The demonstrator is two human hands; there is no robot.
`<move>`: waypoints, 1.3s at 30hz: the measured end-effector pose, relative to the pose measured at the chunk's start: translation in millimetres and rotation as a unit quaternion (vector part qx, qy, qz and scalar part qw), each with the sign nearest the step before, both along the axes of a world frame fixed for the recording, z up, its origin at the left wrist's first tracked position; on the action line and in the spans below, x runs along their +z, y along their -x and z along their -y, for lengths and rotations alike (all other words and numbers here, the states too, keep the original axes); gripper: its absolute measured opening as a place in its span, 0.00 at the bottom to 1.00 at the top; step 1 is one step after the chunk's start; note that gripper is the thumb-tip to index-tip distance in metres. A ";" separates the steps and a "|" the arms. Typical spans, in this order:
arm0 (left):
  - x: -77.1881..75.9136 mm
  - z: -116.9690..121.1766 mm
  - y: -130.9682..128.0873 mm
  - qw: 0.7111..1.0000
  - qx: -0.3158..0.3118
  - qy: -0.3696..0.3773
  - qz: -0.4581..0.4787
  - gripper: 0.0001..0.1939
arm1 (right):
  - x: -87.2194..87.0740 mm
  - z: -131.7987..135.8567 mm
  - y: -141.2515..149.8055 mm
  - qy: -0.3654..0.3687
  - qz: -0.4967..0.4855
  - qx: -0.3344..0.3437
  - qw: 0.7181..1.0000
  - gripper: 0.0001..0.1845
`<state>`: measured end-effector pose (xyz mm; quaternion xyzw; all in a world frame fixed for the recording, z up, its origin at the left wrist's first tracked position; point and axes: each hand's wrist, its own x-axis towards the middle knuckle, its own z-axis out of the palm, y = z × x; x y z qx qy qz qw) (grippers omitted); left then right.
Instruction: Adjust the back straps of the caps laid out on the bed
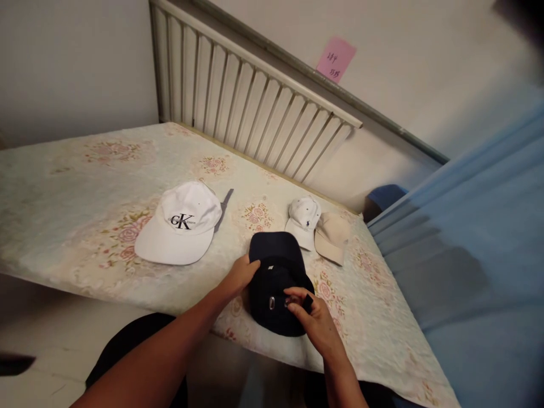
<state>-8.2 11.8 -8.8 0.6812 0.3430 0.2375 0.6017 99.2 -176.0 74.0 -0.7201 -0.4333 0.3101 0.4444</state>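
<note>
A dark baseball cap [276, 255] lies at the table's front edge, its underside and inner brim facing me. My left hand [245, 272] grips the cap's left side near the brim, thumb on top. At the strap end, my right hand [312, 314] pinches the cap's dark strap [309, 303] between thumb and fingers. A small metal buckle [272, 303] shows on the cap left of those fingers. To the left rests a white cap [187, 221] with black lettering, its grey strap [224, 209] sticking out behind.
A smaller white cap [305, 218] and a beige cap [332, 235] sit side by side at the back right. The floral tablecloth [97, 198] covers the table. Behind it stands a white radiator [255, 102]; a blue curtain [463, 243] hangs along the right.
</note>
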 end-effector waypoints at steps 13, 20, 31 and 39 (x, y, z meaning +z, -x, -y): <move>37.9 -2.1 6.1 0.976 0.123 -0.133 0.121 0.20 | 6.0 12.7 -8.9 -0.044 -0.057 0.017 0.997 0.20; 39.7 3.7 5.6 0.972 0.098 -0.173 0.125 0.18 | -20.4 -61.5 6.8 -0.082 -0.187 -0.027 0.978 0.19; 37.6 -9.5 6.5 0.971 0.101 -0.209 0.055 0.17 | -95.9 -109.0 -30.2 -0.123 -0.339 -0.236 0.902 0.09; 39.8 -8.0 6.8 0.971 0.100 -0.213 0.049 0.15 | -77.5 -109.1 -13.0 -0.113 -0.352 -0.155 0.916 0.15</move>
